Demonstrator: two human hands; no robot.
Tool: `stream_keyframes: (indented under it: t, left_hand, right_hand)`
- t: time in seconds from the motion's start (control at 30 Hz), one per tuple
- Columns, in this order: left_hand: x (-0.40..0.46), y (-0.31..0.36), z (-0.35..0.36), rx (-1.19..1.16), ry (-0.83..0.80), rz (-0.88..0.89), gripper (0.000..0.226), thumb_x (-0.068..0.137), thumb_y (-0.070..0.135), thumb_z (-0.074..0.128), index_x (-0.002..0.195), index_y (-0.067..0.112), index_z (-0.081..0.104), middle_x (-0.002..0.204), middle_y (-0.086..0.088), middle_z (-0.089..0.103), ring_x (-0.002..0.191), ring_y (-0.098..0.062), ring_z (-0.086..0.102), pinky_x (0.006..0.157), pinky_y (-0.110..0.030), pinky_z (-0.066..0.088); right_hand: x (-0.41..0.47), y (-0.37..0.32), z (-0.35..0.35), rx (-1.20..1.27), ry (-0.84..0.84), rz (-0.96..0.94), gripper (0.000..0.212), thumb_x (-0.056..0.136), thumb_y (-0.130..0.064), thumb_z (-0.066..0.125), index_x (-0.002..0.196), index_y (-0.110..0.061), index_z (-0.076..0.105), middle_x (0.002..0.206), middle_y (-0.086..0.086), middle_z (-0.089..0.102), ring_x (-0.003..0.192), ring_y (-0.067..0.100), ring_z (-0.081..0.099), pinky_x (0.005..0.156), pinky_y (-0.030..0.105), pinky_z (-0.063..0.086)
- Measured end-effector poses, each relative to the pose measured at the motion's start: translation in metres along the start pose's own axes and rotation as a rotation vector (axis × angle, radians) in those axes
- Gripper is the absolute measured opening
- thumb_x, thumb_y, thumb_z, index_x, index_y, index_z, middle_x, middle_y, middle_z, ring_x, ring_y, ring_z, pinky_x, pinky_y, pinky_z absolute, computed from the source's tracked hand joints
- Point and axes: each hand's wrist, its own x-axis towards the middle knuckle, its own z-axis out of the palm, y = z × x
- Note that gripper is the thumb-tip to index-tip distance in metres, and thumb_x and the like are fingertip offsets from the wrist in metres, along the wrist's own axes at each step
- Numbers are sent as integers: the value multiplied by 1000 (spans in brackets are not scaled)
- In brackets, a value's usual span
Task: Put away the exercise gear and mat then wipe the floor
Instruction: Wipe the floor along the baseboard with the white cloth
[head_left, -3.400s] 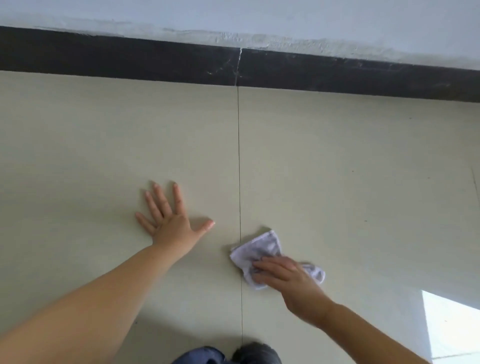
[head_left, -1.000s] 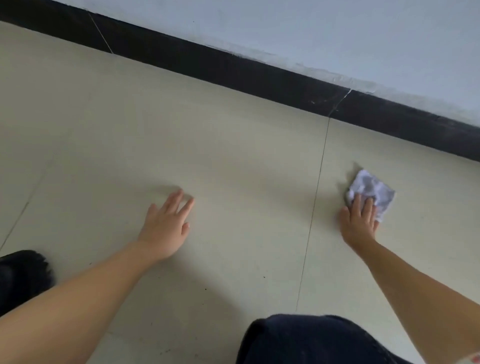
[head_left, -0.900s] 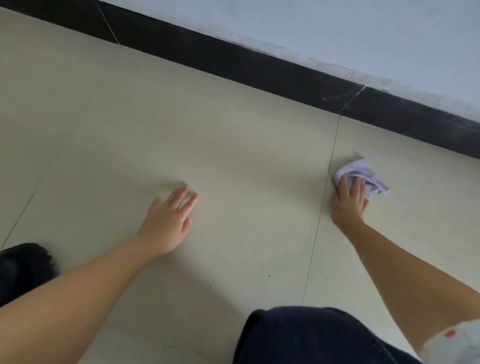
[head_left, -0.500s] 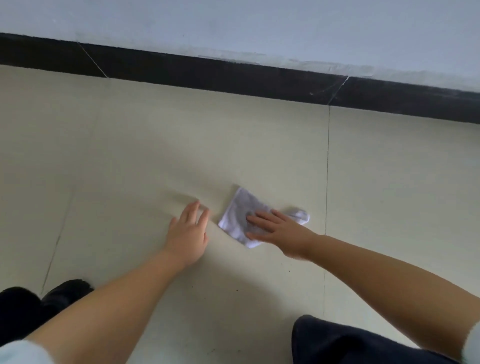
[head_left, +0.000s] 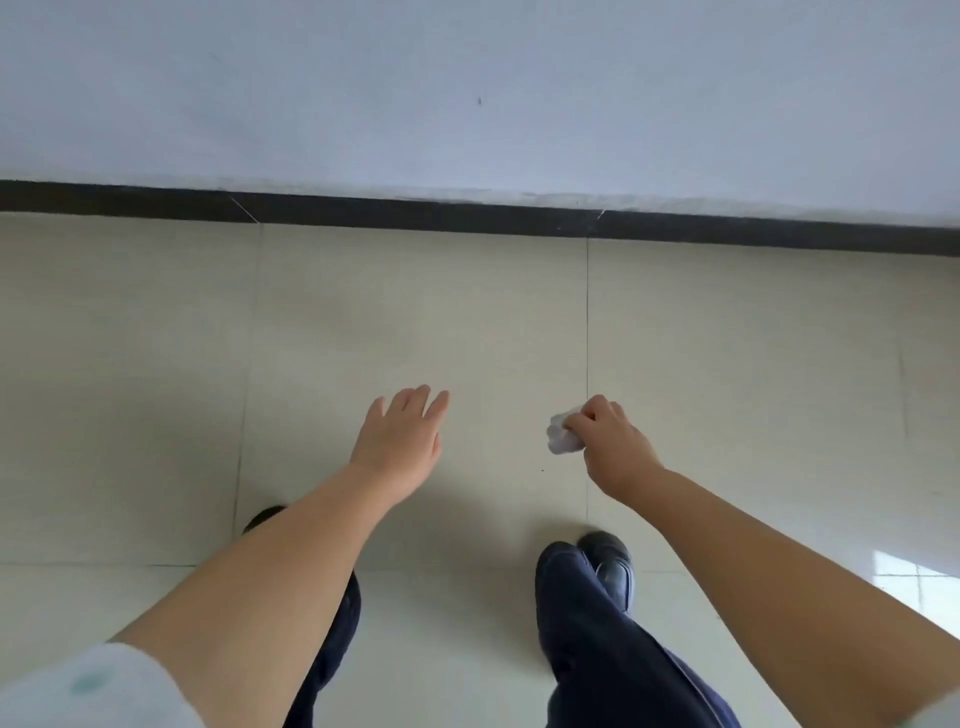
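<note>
Now the person is standing up near the black baseboard (head_left: 415, 214), the right hand (head_left: 610, 447) squeezing the bunched-up cloth (head_left: 561, 439) off the floor (head_left: 415, 312), the left hand (head_left: 402, 436) hanging loose and holding nothing, so the wiping looks about done.

Floor (head_left: 415, 312) was smooth cream tile with a soft sheen, thin grout lines between the slabs, and a bright glossy reflection patch at the right edge. Skirting (head_left: 415, 210) looked like dark polished stone, a bit scuffed at the joints. Wall (head_left: 467, 93) was matt painted plaster, rough along its bottom edge. The rag (head_left: 561, 439) bunched in the right hand (head_left: 608, 441) was soft pale cloth. Shoes (head_left: 613, 566) were shiny black leather-looking, trousers (head_left: 597, 649) dark woven fabric, matt.
</note>
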Motion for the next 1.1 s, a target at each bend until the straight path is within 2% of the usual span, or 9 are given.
stream_keyframes:
  t: [0.1,0.27,0.4,0.5,0.6,0.77,0.83,0.93,1.1]
  left_hand:
    - [-51,18,-75,7,17,32,53,100,27,30,150,18,15,154,-8,24,140,-25,25,113,-43,24]
    - [-137,52,-207,13,-27,17,57,101,30,27,152,21,2,157,-9,14,143,-25,16,113,-48,19]
    - [-190,84,-292,-43,64,-50,57,101,31,28,151,22,3,156,-10,14,143,-26,16,114,-50,20]
    - [-216,107,-332,-83,149,-163,56,101,31,27,151,23,4,156,-9,15,143,-24,16,114,-49,18]
    - [-249,137,-351,-189,193,-346,55,101,34,25,151,24,3,157,-8,13,144,-23,13,115,-51,15]
    - [-309,172,-373,-288,205,-533,56,101,38,22,151,25,0,158,-8,8,146,-22,7,116,-54,10]
    - [-333,167,-377,-311,237,-618,56,101,39,23,151,25,1,158,-7,7,146,-21,6,115,-54,9]
    - [-379,151,-374,-333,288,-750,56,101,41,23,151,25,3,159,-6,6,147,-20,5,115,-54,10]
    - [-472,127,-353,-330,375,-924,57,101,42,21,152,25,2,159,-5,6,147,-20,6,115,-54,11]
  right_hand:
    - [-60,-27,-63,48,26,30,48,85,5,42,125,-19,51,126,5,38,114,23,39,71,29,41]
    - [-166,-62,-177,153,138,50,49,83,6,42,123,-19,55,126,5,40,116,23,40,75,29,42]
    - [-230,-72,-256,190,264,45,46,84,6,42,120,-20,57,123,3,43,112,21,41,75,28,40]
    - [-261,-77,-299,152,335,-58,44,85,5,43,117,-21,57,122,0,43,109,18,42,75,27,41]
    - [-291,-84,-331,166,381,-226,49,81,8,40,113,-24,59,117,-4,45,111,14,43,82,31,48]
    - [-329,-112,-366,37,365,-506,46,83,7,41,113,-22,61,115,-4,46,109,12,39,84,28,46]
    - [-336,-130,-372,-22,347,-601,46,84,7,41,115,-22,60,117,-2,46,112,18,42,79,28,48]
    - [-350,-165,-371,-66,334,-702,45,86,6,41,117,-21,59,120,-2,46,114,20,40,72,25,43]
    - [-384,-229,-344,-121,320,-871,46,85,3,41,119,-24,57,120,-5,44,114,18,42,79,32,53]
